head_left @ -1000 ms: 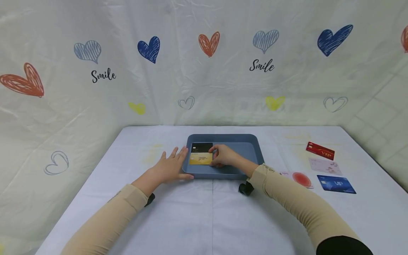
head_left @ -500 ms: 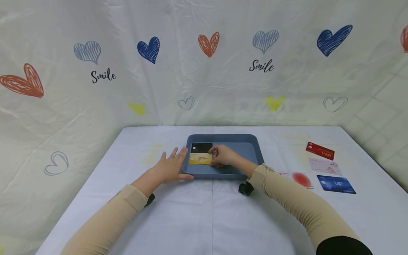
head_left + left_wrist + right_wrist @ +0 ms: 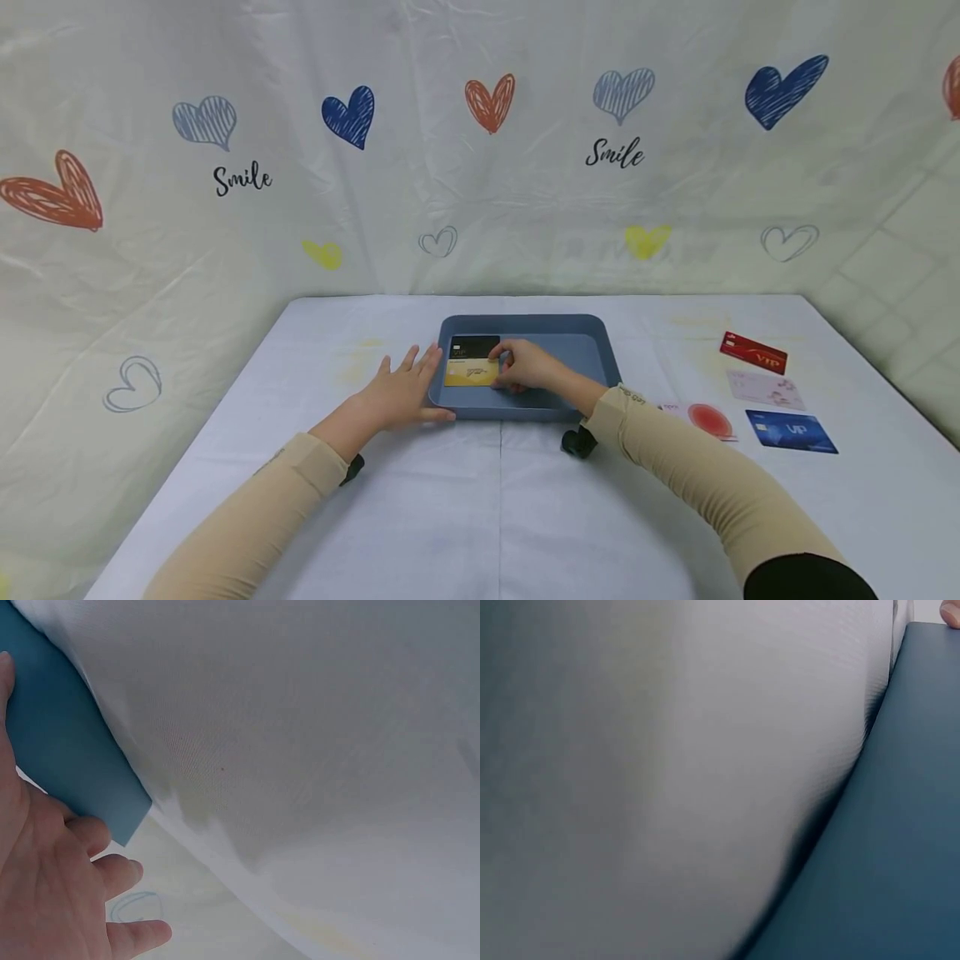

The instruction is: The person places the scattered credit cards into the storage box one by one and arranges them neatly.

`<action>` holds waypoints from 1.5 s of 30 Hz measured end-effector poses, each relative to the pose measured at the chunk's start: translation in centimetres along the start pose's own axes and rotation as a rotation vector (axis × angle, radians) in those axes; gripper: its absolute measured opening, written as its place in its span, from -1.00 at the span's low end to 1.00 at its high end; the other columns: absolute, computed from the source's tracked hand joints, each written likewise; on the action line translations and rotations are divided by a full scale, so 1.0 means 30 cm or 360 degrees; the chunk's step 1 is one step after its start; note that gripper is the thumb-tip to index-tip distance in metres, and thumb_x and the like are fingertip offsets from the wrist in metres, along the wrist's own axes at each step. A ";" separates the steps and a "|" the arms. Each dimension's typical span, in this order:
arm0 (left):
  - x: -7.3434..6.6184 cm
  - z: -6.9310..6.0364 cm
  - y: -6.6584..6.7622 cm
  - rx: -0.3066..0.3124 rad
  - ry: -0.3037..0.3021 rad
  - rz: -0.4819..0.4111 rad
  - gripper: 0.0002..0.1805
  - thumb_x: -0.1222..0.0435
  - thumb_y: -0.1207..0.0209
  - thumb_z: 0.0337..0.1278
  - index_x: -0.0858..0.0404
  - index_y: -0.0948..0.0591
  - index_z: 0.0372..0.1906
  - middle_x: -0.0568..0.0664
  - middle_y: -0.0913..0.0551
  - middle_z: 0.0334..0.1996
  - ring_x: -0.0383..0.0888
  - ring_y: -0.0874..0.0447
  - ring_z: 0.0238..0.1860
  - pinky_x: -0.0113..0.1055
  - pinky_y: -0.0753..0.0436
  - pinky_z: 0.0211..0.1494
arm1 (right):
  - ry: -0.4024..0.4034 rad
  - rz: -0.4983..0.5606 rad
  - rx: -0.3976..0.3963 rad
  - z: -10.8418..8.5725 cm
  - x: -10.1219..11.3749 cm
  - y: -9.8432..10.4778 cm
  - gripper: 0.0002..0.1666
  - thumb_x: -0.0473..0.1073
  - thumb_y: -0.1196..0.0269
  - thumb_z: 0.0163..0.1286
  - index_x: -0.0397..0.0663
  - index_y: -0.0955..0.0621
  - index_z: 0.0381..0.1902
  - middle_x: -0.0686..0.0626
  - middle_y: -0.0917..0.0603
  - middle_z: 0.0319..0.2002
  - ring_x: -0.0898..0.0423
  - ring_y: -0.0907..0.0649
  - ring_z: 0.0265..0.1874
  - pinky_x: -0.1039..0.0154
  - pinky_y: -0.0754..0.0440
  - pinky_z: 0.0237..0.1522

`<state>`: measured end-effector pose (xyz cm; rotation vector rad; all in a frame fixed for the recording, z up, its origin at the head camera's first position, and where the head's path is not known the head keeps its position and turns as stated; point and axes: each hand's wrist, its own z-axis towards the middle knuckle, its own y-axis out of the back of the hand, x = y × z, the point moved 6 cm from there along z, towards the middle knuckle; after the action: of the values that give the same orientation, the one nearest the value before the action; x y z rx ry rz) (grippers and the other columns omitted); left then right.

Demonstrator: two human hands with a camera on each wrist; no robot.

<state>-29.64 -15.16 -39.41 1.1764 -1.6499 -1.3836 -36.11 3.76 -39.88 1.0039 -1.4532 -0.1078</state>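
A white cloth-covered surface [image 3: 442, 517] spreads in front of you, and a blue-grey rectangular tray [image 3: 517, 414] with rounded corners lies on it, its long side running left to right.

Your left hand [image 3: 397, 396], fingers spread, rests along the tray's left rim, thumb at its near left corner. Your right hand [image 3: 528, 367] reaches over the tray's near rim, and its curled forefinger and thumb pinch the right end of a gold-yellow flat card [image 3: 468, 373].

That card is inside the tray, at its left end, long axis apparently parallel to the tray's long side. It seems to overlap a black card marked VIP [image 3: 474, 345] on the side toward the tray's far rim. The key relation, in my judgement: the gold card sits between your hands, with your right already on it and your left just beside, across the tray's wall.

Well to the tray's right lie a blue VIP card [image 3: 792, 432], a pale pink patterned card [image 3: 766, 390], a red VIP card [image 3: 753, 353] and, partly hidden by your sleeve [image 3: 675, 450], a whitish card with a red disc [image 3: 711, 422].
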 end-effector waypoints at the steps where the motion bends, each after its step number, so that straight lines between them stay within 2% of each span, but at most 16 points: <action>1: 0.000 0.000 0.000 -0.0004 -0.0004 0.0002 0.23 -0.37 -0.11 0.26 0.31 0.15 0.66 0.11 0.15 0.66 0.20 0.23 0.63 0.38 0.07 0.50 | 0.0000 0.0011 0.0002 -0.001 -0.002 0.001 -0.41 -0.33 -0.42 0.34 -0.28 -0.53 0.29 -0.09 -0.60 -0.41 0.15 -0.60 -0.60 0.27 -0.62 -0.47; 7: 0.002 0.003 -0.006 -0.0002 -0.0021 0.0003 0.23 -0.37 -0.10 0.27 0.33 0.17 0.65 0.13 0.16 0.65 0.21 0.22 0.62 0.38 0.06 0.49 | 0.0044 0.0051 0.0010 -0.017 -0.013 0.024 -0.47 -0.32 -0.38 0.38 -0.28 -0.54 0.28 -0.09 -0.65 -0.37 0.10 -0.64 -0.57 0.21 -0.68 -0.41; 13: 0.001 0.009 -0.008 -0.0014 -0.0019 0.0010 0.23 -0.37 -0.11 0.27 0.31 0.18 0.66 0.12 0.16 0.66 0.20 0.24 0.63 0.38 0.07 0.50 | 0.0099 0.0032 -0.0002 -0.060 0.009 0.080 -0.50 -0.29 -0.35 0.41 -0.29 -0.56 0.27 -0.10 -0.66 -0.31 0.04 -0.67 -0.52 0.17 -0.69 -0.36; 20: -0.008 0.006 -0.002 -0.0016 -0.0020 0.0003 0.23 -0.36 -0.12 0.27 0.31 0.17 0.66 0.11 0.17 0.66 0.20 0.24 0.63 0.37 0.08 0.50 | 0.0118 0.0055 0.0003 -0.137 0.009 0.146 -0.53 -0.23 -0.35 0.44 -0.28 -0.58 0.24 -0.09 -0.66 -0.28 -0.10 -0.70 -0.41 0.09 -0.71 -0.23; 25: -0.013 0.006 0.004 -0.0009 -0.0026 -0.0014 0.22 -0.35 -0.14 0.27 0.33 0.16 0.66 0.13 0.16 0.66 0.21 0.24 0.63 0.37 0.09 0.50 | 0.0175 0.0070 -0.0001 -0.203 -0.008 0.198 -0.55 -0.21 -0.33 0.46 -0.27 -0.59 0.24 -0.24 -0.67 -0.19 -0.25 -0.70 -0.31 -0.03 -0.71 -0.14; 29: -0.007 0.006 0.001 -0.0005 -0.0025 -0.0017 0.22 -0.34 -0.14 0.28 0.33 0.17 0.65 0.13 0.17 0.66 0.22 0.25 0.63 0.38 0.10 0.50 | 0.0185 0.0071 -0.0007 -0.246 -0.021 0.236 -0.57 -0.19 -0.32 0.48 -0.23 -0.60 0.23 -0.28 -0.68 -0.14 -0.27 -0.71 -0.24 -0.10 -0.71 -0.08; 33: 0.003 0.006 -0.009 -0.0014 -0.0019 -0.0022 0.22 -0.34 -0.14 0.28 0.33 0.17 0.66 0.13 0.17 0.66 0.21 0.25 0.63 0.37 0.09 0.50 | 0.0200 0.0055 -0.0017 -0.283 -0.026 0.266 -0.57 -0.15 -0.33 0.47 -0.21 -0.61 0.21 -0.24 -0.69 -0.14 -0.25 -0.71 -0.21 -0.09 -0.71 -0.06; 37: 0.006 0.003 -0.008 -0.0022 -0.0020 -0.0044 0.22 -0.34 -0.15 0.28 0.32 0.16 0.66 0.12 0.16 0.66 0.20 0.25 0.63 0.38 0.11 0.50 | 0.0228 0.0005 -0.0037 -0.325 -0.027 0.296 -0.57 -0.14 -0.34 0.46 -0.21 -0.62 0.20 -0.18 -0.71 -0.19 -0.23 -0.69 -0.28 -0.08 -0.69 -0.10; 42: 0.004 -0.004 -0.005 -0.0034 -0.0013 -0.0045 0.23 -0.34 -0.15 0.26 0.32 0.15 0.66 0.12 0.14 0.66 0.20 0.24 0.63 0.38 0.09 0.50 | 0.0233 0.0001 -0.0073 -0.373 -0.041 0.336 -0.58 -0.15 -0.34 0.46 -0.23 -0.63 0.19 -0.07 -0.69 -0.26 -0.20 -0.69 -0.29 0.02 -0.70 -0.13; 45: 0.001 -0.006 -0.004 -0.0039 -0.0020 -0.0052 0.22 -0.34 -0.15 0.27 0.33 0.15 0.66 0.12 0.14 0.66 0.20 0.24 0.63 0.38 0.09 0.50 | 0.0235 -0.0021 -0.0096 -0.397 -0.059 0.360 -0.59 -0.17 -0.32 0.48 -0.27 -0.63 0.18 -0.07 -0.66 -0.27 -0.14 -0.69 -0.30 0.08 -0.71 -0.15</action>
<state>-29.47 -15.24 -39.49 1.1875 -1.6247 -1.4300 -31.75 17.34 -32.30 0.9528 -1.3019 -0.0849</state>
